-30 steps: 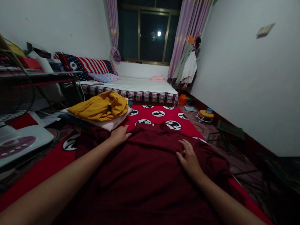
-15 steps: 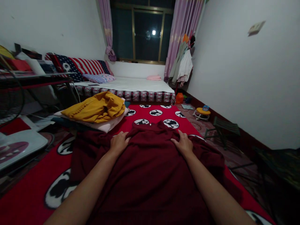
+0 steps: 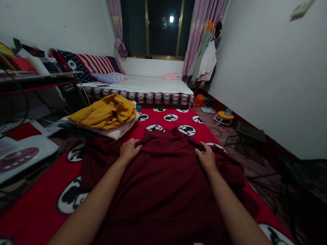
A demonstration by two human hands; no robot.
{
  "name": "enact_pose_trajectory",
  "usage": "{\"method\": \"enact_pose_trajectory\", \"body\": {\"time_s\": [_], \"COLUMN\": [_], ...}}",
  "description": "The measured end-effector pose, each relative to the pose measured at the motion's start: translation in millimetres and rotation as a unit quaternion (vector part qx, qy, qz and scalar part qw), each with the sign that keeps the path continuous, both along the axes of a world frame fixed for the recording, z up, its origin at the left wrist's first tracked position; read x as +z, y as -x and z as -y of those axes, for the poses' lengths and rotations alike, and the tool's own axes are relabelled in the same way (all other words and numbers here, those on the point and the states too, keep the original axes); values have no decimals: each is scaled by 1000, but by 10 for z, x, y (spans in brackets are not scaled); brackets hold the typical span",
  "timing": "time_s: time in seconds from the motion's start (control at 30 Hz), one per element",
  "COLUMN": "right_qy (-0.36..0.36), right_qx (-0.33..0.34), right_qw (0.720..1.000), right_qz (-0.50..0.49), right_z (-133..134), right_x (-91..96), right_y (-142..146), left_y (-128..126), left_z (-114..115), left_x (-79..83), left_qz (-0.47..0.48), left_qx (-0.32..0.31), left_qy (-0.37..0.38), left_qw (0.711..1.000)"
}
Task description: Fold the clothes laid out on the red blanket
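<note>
A dark red long-sleeved top [image 3: 163,177] lies spread out in front of me, its collar pointing away and its sleeves bent out to both sides. At its left shoulder area, my left hand [image 3: 129,149] is closed with a fold of the cloth between thumb and fingers. My right hand [image 3: 206,157] grips the cloth near the opposite shoulder, thumb and fingertips close together. Under the top is a red blanket [image 3: 33,211] with black-and-white round figures. Beyond my left hand sits a pile of clothes with a mustard-yellow garment [image 3: 104,112] uppermost.
A bed [image 3: 148,83] with a white cover stands below the window. To the left are a cluttered desk [image 3: 38,80] and a white plastic item [image 3: 38,153]. A folding stool [image 3: 251,132], a yellow round stool [image 3: 224,115] and hanging clothes [image 3: 206,61] line the right wall.
My right hand has shifted outward to the right along the top's shoulder. My left hand stays nearly in place. The camera view has tilted slightly downward.
</note>
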State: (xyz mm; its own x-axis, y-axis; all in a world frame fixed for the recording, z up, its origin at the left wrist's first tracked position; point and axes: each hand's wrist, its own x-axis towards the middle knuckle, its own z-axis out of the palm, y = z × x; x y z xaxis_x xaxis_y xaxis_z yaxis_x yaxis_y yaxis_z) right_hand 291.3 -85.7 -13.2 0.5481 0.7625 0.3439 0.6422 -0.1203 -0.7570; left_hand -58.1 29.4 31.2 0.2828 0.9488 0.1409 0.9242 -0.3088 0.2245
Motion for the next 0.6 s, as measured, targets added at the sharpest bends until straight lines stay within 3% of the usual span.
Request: {"method": "enact_pose_trajectory", "body": {"time_s": [0.1,0.37,0.5,0.6], "right_qy": [25,130,94,60], "right_qx": [-11,-11,20,-2], "right_qw": [1000,979,986,993], "right_qz": [6,154,139,102], "right_z": [-19,-70,-35,-3], "right_x": [44,113,-6,-13], "right_y": [30,176,59,6], "left_y": [4,69,66,49], "left_z": [11,-15,-66,-105], "left_x": [3,-62,-74,-90], "left_qz": [-4,29,55,46], "left_qx": [-13,-29,-26,-13], "left_qy": [2,-17,2,-2], "left_qw": [1000,999,998,999]}}
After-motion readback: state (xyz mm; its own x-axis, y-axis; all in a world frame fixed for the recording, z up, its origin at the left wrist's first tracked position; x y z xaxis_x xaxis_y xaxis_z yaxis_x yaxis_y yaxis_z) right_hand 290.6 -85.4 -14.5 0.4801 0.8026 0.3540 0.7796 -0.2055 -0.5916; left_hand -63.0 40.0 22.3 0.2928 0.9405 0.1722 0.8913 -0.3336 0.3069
